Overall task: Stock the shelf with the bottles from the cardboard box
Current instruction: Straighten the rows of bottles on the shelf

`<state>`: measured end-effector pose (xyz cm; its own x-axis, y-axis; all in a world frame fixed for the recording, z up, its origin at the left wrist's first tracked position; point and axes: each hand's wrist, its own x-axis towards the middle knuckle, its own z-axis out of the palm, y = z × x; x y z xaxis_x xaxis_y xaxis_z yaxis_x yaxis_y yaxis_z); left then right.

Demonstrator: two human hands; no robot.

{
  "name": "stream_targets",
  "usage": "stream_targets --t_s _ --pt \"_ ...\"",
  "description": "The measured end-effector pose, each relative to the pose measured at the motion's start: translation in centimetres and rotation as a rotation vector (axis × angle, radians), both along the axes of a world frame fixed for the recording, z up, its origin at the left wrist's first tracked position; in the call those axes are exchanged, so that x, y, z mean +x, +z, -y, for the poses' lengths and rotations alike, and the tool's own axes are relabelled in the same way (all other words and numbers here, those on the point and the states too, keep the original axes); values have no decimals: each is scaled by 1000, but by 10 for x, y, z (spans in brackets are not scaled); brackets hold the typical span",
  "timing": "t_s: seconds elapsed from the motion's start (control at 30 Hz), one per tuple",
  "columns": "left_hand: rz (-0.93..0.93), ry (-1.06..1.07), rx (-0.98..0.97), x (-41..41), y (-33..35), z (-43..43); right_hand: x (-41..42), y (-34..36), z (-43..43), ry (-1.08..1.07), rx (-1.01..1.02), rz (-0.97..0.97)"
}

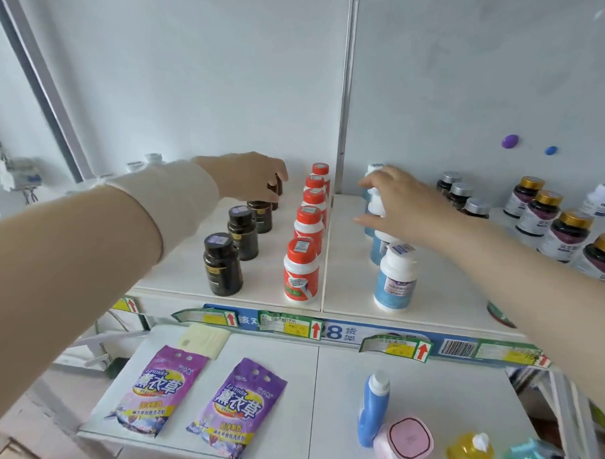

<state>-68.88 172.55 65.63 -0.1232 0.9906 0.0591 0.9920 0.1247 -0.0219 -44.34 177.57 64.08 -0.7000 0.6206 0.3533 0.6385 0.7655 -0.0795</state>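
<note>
My left hand (251, 174) reaches to the back of the white shelf (347, 292) and is closed on a dark brown bottle (275, 190) at the far end of a row of dark brown bottles (222, 264). My right hand (394, 201) grips a white-capped blue bottle (376, 204) in the row of blue bottles (395, 277). A row of red-and-white bottles (301, 270) stands between the two rows. The cardboard box is out of view.
Grey-capped dark bottles (460, 195) and gold-capped purple bottles (568, 235) stand at the right of the shelf. On the lower shelf lie two purple detergent bags (236, 409), a blue bottle (373, 410), a pink box (407, 442) and a yellow bottle (470, 451).
</note>
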Motion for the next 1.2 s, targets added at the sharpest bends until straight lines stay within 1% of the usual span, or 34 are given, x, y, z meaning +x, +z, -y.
stream_targets --t_s 0.07,0.17,0.27,0.33,0.37,0.47,0.53,0.6,0.67,0.73,0.83,0.93,1.07,1.2 --pt "-90 -15 -16 -9 2 9 -18 0 6 0 42 81" --pt "-222 -68 -41 -23 -1 18 -40 -6 14 -7 35 109" --pt "-217 -129 -30 -30 -7 13 -54 -13 20 -36 -22 51" --pt "-112 -181 -11 -31 -13 6 -58 -21 23 -57 -94 -68" --pt "-20 -210 -2 -30 -15 3 -59 -26 25 -61 -160 -153" --pt "257 -299 -5 -20 -24 -5 -60 -43 39 -103 -429 -444" --pt "336 -319 -30 -13 -30 -12 -57 -56 50 -121 -559 -594" --pt "380 -317 -46 -8 -36 -19 -52 -72 59 -127 -631 -673" --pt "387 -315 -62 -4 -42 -25 -49 -90 68 -126 -704 -699" --pt "404 -303 -83 -2 -48 -29 -50 -107 74 -107 -759 -685" --pt "466 -282 -101 0 -55 -34 -57 -122 76 -105 -713 -652" --pt "461 -277 -105 -1 -58 -38 -59 -129 70 -113 -677 -694" --pt "465 -272 -137 -1 -57 -43 -57 -130 64 -137 -668 -677" --pt "530 -248 -134 1 -57 -45 -52 -128 59 -130 -702 -659"
